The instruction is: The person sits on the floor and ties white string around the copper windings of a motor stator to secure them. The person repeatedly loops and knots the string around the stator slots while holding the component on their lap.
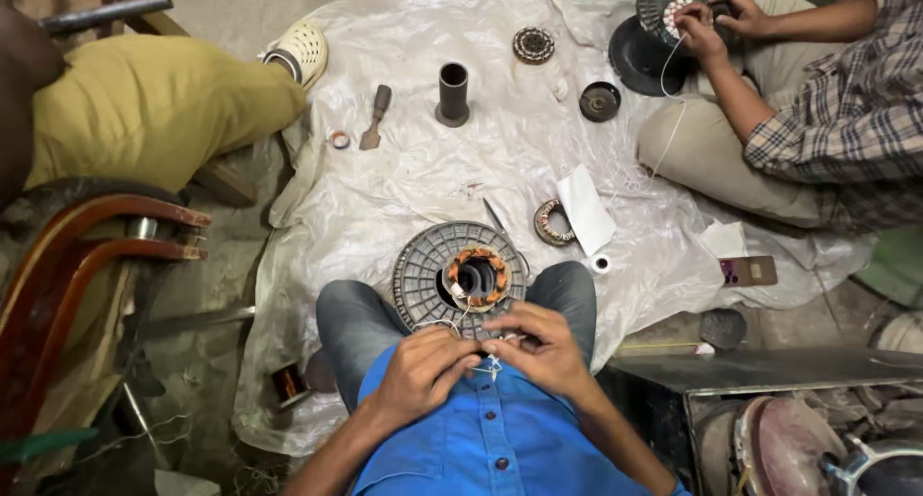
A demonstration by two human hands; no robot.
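Over plastic sheeting (423, 169), left hand (423, 373) and right hand (540, 347) pinch white thread (492, 365).

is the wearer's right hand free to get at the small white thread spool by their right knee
Probably not at once: the right hand is pinching white thread together with the left hand. The spool lies in the open on the plastic sheet, nothing covering it.

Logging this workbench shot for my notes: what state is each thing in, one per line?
Left hand: fingers pinched on white thread.
Right hand: fingers pinched on the same thread.
White thread: held between both hands.
Grey round housing: on the person's lap, copper winding exposed.
Metal tube: standing upright on the plastic sheet.
Chisel: lying flat.
Loose winding ring: lying flat, unattached.
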